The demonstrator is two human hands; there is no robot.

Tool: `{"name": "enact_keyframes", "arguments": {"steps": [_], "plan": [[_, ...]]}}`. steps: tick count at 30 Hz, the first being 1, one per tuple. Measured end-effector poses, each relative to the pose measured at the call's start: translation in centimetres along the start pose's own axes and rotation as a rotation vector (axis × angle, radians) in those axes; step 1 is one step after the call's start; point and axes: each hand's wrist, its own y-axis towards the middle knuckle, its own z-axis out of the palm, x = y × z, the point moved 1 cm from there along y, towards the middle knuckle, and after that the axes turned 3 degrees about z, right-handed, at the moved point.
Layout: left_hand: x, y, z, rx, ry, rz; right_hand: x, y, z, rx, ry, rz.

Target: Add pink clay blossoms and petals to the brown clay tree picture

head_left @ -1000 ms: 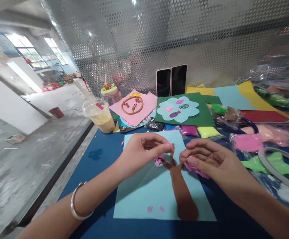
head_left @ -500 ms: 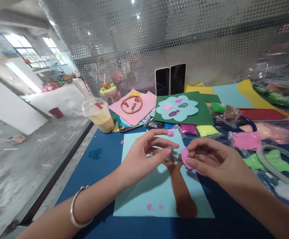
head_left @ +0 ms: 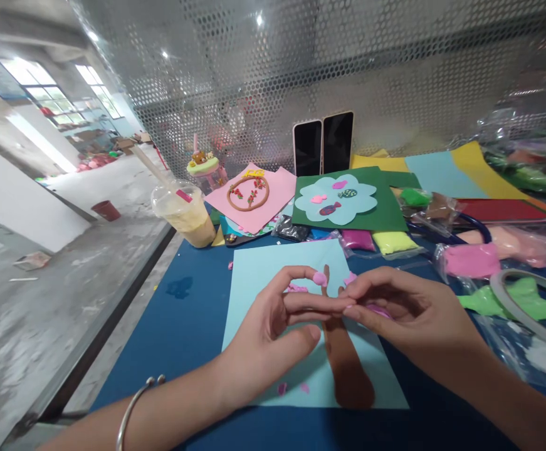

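My left hand (head_left: 270,335) hovers over a light blue sheet of paper (head_left: 258,266), fingers stretched out and thumb apart. A dab of pink clay (head_left: 320,278) sticks to its index fingertip. Its middle finger meets the fingertips of my right hand (head_left: 407,307), which pinches a lump of pinkish-purple clay (head_left: 350,278); part of that lump is hidden by the fingers. Under the hands lies a brown clay tree trunk (head_left: 348,363) with branches, partly covered. Two small pink clay bits (head_left: 283,388) rest near the sheet's lower edge, and more pink clay (head_left: 296,288) shows behind the left fingers.
A plastic cup of drink (head_left: 185,216) stands at the table's left edge. Behind the sheet are a pink card (head_left: 277,194), a green card (head_left: 385,213) and two phones (head_left: 308,147). Bagged clay (head_left: 472,258) and a tape roll (head_left: 501,285) lie on the right.
My hands have come together, the left middle finger now touching the right fingertips. The left index finger has bent lower with its pink dab. The view has shifted slightly.
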Motion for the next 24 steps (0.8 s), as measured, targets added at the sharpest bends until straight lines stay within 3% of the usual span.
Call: {"name": "enact_keyframes", "arguments": {"steps": [9, 16, 24], "plan": [[-0.1, -0.13, 0.09, 0.03, 0.124, 0.042, -0.03, 0.13, 0.08, -0.093, 0.046, 0.025], [-0.43, 0.2, -0.07, -0.071, -0.009, 0.071, -0.01, 0.0, -0.11, 0.008, 0.021, -0.048], [-0.54, 0.25, 0.32, -0.082, -0.293, -0.07, 0.11, -0.11, -0.03, -0.097, 0.019, -0.038]]}}
